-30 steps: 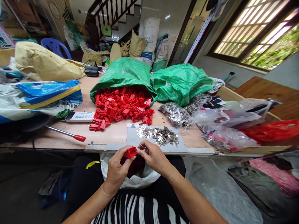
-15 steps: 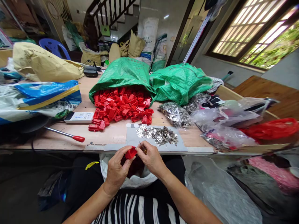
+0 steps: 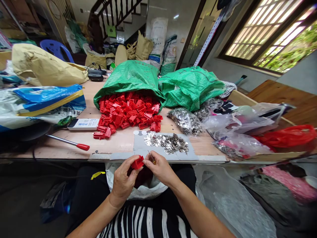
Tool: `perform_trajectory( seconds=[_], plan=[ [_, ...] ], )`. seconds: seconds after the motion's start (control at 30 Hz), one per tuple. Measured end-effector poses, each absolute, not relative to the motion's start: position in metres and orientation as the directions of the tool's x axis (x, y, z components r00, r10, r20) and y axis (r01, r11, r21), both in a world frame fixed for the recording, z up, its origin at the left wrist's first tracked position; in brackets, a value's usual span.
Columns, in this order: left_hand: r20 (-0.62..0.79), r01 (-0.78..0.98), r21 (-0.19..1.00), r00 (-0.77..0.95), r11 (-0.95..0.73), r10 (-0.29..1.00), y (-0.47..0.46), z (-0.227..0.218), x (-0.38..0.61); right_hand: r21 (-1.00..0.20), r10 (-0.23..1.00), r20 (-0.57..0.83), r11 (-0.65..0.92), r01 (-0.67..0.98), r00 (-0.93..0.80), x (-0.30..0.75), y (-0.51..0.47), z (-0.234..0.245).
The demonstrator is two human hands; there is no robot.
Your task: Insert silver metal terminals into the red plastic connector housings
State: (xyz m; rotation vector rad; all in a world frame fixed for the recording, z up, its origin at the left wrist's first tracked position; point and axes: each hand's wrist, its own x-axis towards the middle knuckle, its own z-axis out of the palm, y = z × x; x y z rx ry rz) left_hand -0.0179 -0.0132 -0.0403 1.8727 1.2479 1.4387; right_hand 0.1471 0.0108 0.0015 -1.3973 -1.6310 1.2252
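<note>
Between the fingers and thumb of my left hand (image 3: 125, 177) is a small red plastic housing (image 3: 138, 162), held above the lap at the table's front edge. My right hand (image 3: 159, 168) is closed on a thin pointed tool (image 3: 154, 160) with a yellowish handle; its thumb and fingertips meet the right side of the housing. Whether they also pinch a small metal piece is hidden. Just beyond the hands, a pile of small silvery metal pieces (image 3: 170, 143) lies on a grey mat (image 3: 138, 145). Many more red housings (image 3: 128, 112) spill from a green woven sack (image 3: 131, 74).
Below the hands, an open white sack (image 3: 148, 192) sits in the lap. A lever with a red grip (image 3: 83, 146) juts out at left, near a white box-like device (image 3: 84, 124). To the right are a clear bag of metal pieces (image 3: 185, 121) and a carton of plastic bags (image 3: 272, 155).
The red housing has turned slightly and shifted a little left in my left hand. My right fingertips have moved slightly with it, still against its side.
</note>
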Motion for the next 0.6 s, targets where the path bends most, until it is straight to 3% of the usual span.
perform_trajectory(
  seconds=[0.13,0.6],
  plan=[
    [0.491,0.375,0.799,0.043,-0.47,0.87,-0.014,-0.039,-0.018,-0.982,0.955,-0.104,-0.054,0.182,-0.277,0.157,0.019,0.0],
    [0.519,0.35,0.767,0.153,-0.537,0.841,-0.019,-0.043,-0.018,-0.984,0.91,-0.178,-0.168,0.06,-0.374,0.154,0.016,-0.017]
  ],
)
